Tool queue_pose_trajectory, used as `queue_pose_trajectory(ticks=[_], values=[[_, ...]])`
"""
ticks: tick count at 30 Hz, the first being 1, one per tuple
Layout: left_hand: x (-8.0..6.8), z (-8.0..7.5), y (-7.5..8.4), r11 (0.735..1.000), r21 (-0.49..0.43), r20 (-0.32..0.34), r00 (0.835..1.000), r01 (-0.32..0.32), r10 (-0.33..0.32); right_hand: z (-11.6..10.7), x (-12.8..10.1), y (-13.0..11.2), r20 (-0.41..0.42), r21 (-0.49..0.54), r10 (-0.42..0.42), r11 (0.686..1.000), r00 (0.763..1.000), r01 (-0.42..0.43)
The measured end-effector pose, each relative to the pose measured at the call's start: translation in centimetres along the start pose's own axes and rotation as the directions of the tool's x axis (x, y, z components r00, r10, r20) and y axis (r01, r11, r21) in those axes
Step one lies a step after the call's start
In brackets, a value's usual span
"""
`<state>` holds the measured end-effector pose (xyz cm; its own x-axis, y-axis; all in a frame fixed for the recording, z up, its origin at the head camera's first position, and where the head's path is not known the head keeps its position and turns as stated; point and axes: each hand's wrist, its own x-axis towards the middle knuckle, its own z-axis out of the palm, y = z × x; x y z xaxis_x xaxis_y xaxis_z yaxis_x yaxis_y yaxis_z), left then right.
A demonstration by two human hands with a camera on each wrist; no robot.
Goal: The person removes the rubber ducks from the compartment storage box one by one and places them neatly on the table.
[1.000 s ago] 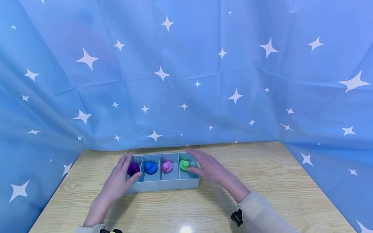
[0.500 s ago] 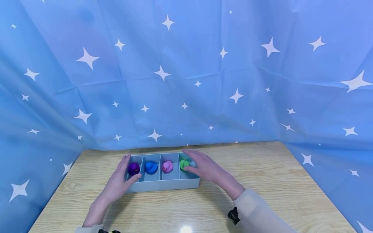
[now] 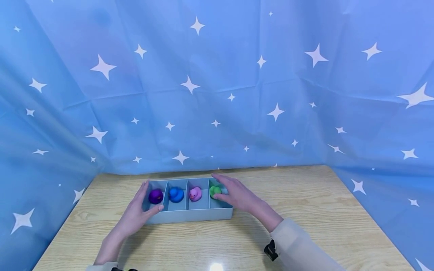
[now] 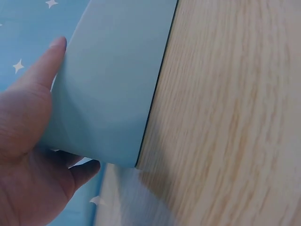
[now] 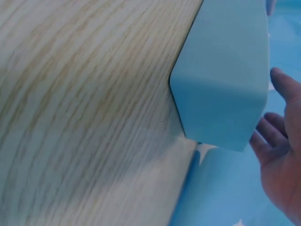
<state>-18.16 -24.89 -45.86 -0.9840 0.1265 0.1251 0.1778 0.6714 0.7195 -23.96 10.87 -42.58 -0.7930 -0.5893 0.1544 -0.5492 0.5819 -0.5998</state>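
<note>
A long pale blue box with four compartments sits on the table. From left to right it holds a purple rubber duck, a blue one, a pink rubber duck and a green rubber duck. My left hand is at the box's left end, thumb over the front corner and fingers straight along the end wall. Over the right end reaches my right hand, fingers extended, its thumb partly covering the green duck. In the right wrist view, the fingertips lie close to the box's rim.
The wooden table ends at the back against a blue cloth printed with white stars, which also rises on both sides. Black wrist straps show at both sleeves.
My right hand has shifted slightly left over the box's right end. My left hand has drawn back a little to the left, uncovering more of the purple duck's compartment. The ducks stay put.
</note>
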Motion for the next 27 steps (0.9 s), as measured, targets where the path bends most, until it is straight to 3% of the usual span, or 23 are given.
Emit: queue_pose_trajectory(ticks=[10, 22, 27], values=[[0.0, -0.1, -0.4, 0.996, -0.067, 0.039, 0.998, 0.059, -0.056, 0.2, 0.1, 0.3, 0.006, 0.006, 0.01, 1.0, 1.0, -0.01], [0.2, 0.1, -1.1, 0.992, -0.088, 0.061, 0.994, 0.095, -0.089, 0.6, 0.6, 1.0, -0.005, -0.059, -0.032, 0.998, 0.999, 0.031], [0.3, 0.1, -1.5, 0.98, -0.129, 0.072, 0.987, 0.149, -0.141, 0.8, 0.9, 1.2, 0.001, -0.072, -0.033, 0.997, 0.999, 0.033]])
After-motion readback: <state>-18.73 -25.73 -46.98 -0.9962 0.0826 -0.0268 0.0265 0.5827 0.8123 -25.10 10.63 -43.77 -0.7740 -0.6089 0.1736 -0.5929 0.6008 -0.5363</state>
